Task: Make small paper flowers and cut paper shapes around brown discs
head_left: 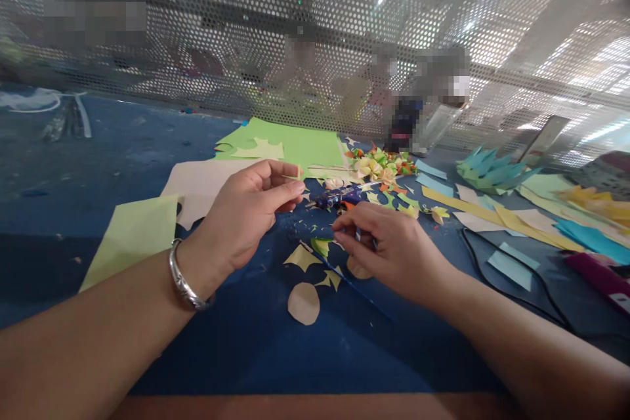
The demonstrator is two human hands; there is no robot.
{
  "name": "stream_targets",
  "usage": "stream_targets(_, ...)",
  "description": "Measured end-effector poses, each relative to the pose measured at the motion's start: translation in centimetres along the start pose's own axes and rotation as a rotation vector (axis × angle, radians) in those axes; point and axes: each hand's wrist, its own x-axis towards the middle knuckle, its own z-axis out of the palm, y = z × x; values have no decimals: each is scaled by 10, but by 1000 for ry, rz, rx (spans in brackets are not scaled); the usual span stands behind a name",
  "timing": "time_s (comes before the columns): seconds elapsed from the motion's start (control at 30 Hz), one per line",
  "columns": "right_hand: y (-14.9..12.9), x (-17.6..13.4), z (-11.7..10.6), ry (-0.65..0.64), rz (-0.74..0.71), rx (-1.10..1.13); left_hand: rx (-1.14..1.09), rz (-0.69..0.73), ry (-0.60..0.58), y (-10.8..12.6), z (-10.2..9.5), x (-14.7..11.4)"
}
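Note:
My left hand (246, 213), with a silver bangle at the wrist, is raised over the blue table and pinches a small pale yellow paper piece (298, 172) between thumb and fingertips. To its right, my right hand (386, 239) has its fingers drawn together; what they hold, if anything, is hidden. Just beyond the right fingertips lies a dark blue tool (339, 195), possibly a glue gun. Below the hands are a cream paper disc (304, 304), pointed yellow paper scraps (302, 258) and a thin blue stick (344, 277). Another disc (360, 267) is partly under my right hand.
Green paper sheets (300, 138) and a pale sheet (197, 184) lie behind and left. A pile of small paper flowers (381, 167) sits at the back. Blue folded paper (492, 170), yellow strips (512, 220) and a black cable (531, 269) are right. A perforated metal screen (207, 33) stands behind.

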Motion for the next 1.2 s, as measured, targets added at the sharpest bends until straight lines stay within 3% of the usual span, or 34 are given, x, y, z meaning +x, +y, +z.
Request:
stream_targets(0.13,4,3,1,-12,36,16,-7,-12,-5,1,0,-1)
stream_targets(0.4,-3,4,5,203,92,182,38,-44,-163,-3,6,-11)
stream_targets(0.7,-3,6,6,131,208,462,64,-43,-333,-8,10,-16)
stream_targets(0.9,-5,7,2,179,223,506,139,-35,-372,-7,11,-16)
stream_targets(1.0,-4,7,0,219,242,470,149,-54,-332,-5,8,-13)
stream_targets(1.1,-4,7,-2,111,219,361,119,-39,-196,-1,5,-9)
stream_targets(1.2,-8,4,-2,-176,169,175,63,-59,-79,4,4,-6)
